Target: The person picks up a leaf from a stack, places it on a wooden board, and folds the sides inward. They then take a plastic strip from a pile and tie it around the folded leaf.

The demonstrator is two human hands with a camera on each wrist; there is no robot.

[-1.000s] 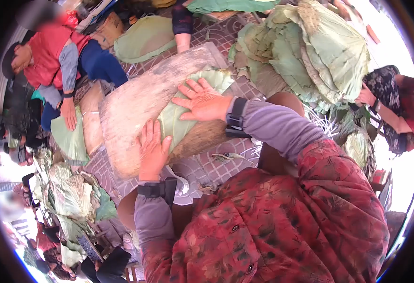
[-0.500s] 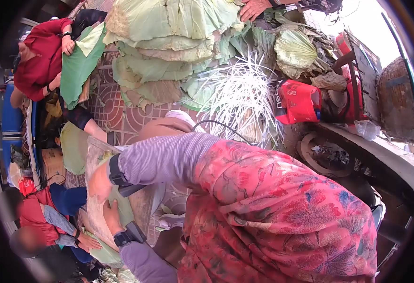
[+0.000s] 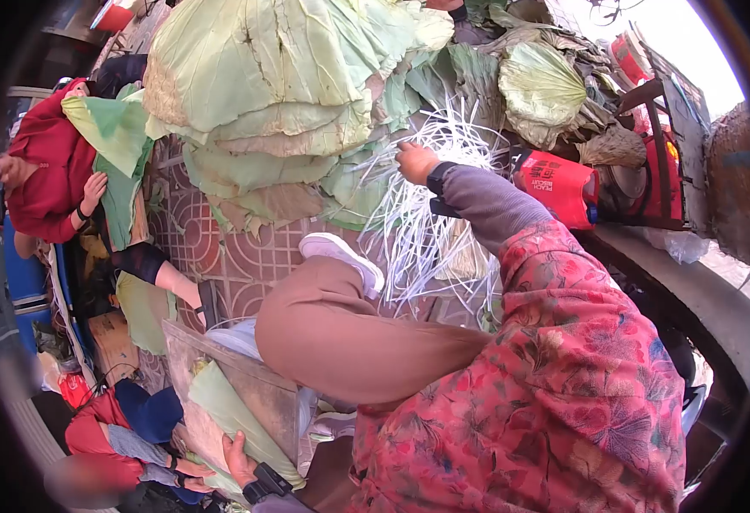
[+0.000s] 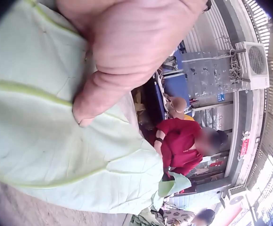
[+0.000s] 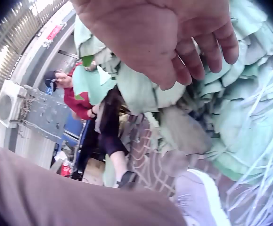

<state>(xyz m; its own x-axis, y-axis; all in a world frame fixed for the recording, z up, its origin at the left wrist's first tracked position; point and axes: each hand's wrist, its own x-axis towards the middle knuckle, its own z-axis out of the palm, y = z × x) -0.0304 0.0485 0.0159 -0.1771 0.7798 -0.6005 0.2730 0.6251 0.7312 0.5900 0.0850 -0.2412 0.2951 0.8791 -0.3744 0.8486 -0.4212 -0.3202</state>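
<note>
"PEACH BISCUIT" on red bag [image 3: 555, 190], larger characters beside it unclear, red wall sign [image 4: 244, 146] unreadable

Head cam above, facing dn; close wrist cams share red top [image 3: 48, 193].

We see one leaf [image 3: 236, 409], pale green, with raised yellow-green veins that branch across its smooth, matte face and a slightly wavy edge. It lies aslant on the board [image 3: 268, 402], long and narrow in our head view; we cannot tell whether it is folded. We also see the strips [image 3: 431, 214], white, thin and long, in a loose, tangled heap. They spread over the patterned paving [image 3: 238, 256] between the big leaf stack [image 3: 264, 77] and the red bag [image 3: 555, 184], crossing one another and curving at many angles.
</note>
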